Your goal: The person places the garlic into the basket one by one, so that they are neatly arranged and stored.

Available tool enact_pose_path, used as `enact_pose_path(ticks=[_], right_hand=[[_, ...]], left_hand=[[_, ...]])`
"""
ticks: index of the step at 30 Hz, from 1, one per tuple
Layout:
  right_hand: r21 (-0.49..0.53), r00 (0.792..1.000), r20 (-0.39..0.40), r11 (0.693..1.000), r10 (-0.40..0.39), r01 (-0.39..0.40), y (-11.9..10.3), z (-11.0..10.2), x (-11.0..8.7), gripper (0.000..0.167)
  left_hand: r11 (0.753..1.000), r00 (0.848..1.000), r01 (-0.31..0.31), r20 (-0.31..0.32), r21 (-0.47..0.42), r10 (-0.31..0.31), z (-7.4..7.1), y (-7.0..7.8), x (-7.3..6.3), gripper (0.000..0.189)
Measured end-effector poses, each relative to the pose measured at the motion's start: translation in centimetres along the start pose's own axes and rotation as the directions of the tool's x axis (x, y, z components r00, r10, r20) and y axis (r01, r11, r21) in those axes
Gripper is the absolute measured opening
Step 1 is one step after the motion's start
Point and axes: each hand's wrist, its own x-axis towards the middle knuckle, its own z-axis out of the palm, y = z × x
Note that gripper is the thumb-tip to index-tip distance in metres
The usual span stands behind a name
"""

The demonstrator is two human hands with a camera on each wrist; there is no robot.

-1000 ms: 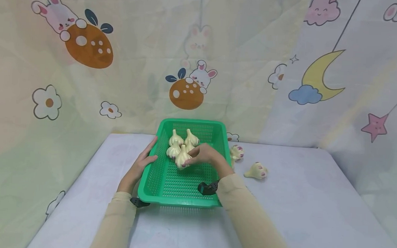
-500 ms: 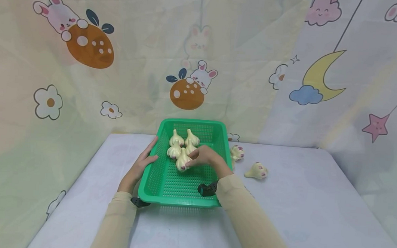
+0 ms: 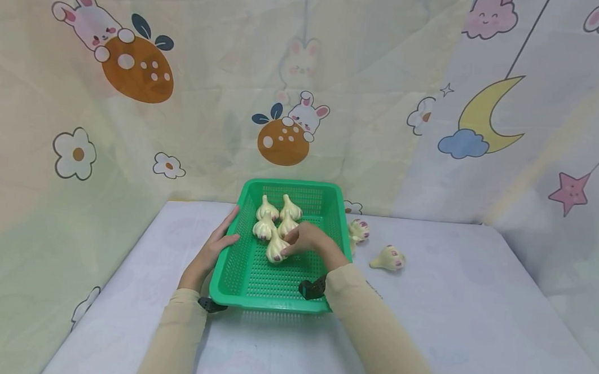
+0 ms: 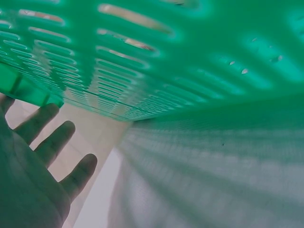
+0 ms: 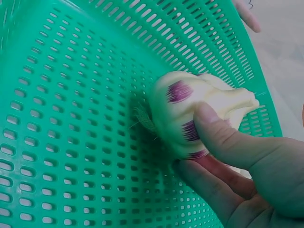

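A green plastic basket stands on the table, its floor and walls full of slots. Inside, toward the back, several pale garlic bulbs sit close together. My right hand pinches the frontmost garlic bulb between thumb and fingers, low over the basket floor. Purple patches and a tuft of roots show on that bulb in the right wrist view. My left hand rests against the basket's left rim, thumb at the edge. Its fingers stretch out nearly straight outside the wall in the left wrist view.
Right of the basket lies one garlic bulb on its side on the white table. Another bulb lies near the basket's right wall, which partly hides what is beside it. A printed cloth hangs behind the table.
The bulb in my right hand has moved slightly toward the front of the basket and lower. My left hand holds its place on the rim.
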Motion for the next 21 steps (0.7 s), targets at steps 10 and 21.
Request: enact_pose_path(ticks=[10,21], right_hand=[[0.012,0.999,0.018,0.999,0.034,-0.034,-0.12,0.16,-0.13,0.041],[0.001,1.0,0.007,1.0,0.019,-0.019,0.03,0.35,-0.16,0.032]], left_hand=[[1.0,1.0,0.002,-0.003,0.005,-0.002,-0.18,-0.25,0.02,0.065],[1.0,1.0,0.007,-0.007,0.015,-0.007,-0.17,-0.01,-0.06,0.065]])
